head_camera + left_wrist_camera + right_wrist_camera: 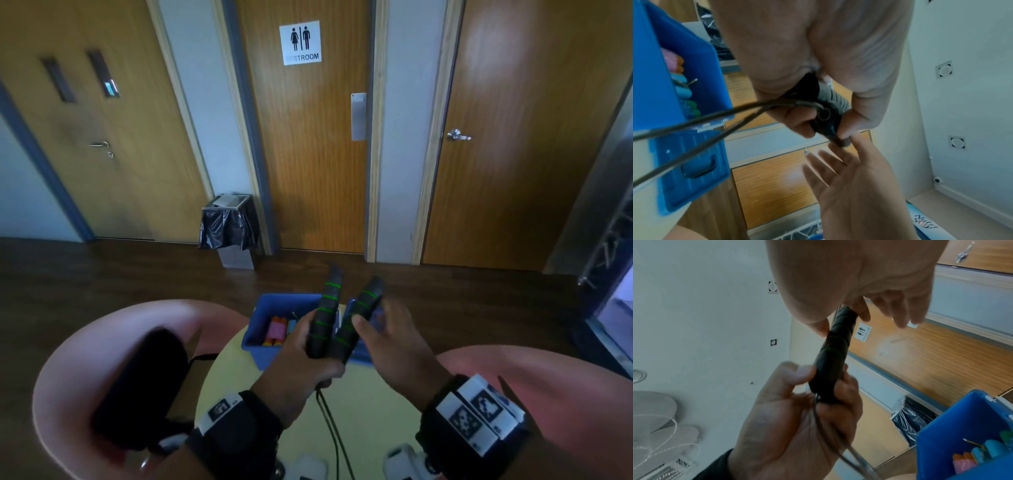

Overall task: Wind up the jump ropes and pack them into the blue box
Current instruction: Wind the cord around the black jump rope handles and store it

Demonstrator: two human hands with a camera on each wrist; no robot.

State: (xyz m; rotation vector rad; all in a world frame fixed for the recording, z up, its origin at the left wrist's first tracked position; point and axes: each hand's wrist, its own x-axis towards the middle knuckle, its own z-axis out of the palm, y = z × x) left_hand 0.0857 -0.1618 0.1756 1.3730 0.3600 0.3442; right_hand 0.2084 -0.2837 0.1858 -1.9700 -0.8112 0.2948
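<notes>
Jump rope handles (pixel 337 317), black with green rings, gathered upright above the blue box (pixel 274 303) on the yellow bench (pixel 359 404). Left hand (pixel 305 356) clenched around both bases; right hand (pixel 387 337) fingers relaxed, touching one handle. Cord (pixel 330 425) hanging loose below. Winding seemingly not yet begun; next move likely calls for looping the cord around the handles.

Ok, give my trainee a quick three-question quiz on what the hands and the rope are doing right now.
1. True or false: the left hand grips both black jump rope handles.
2. Which describes the right hand? A) fist round the cord B) fingers spread, touching a handle C) inside the box
3. Fill in: the blue box stands open on the ______ table.

Key: 1 true; 2 B; 3 yellow.
</notes>
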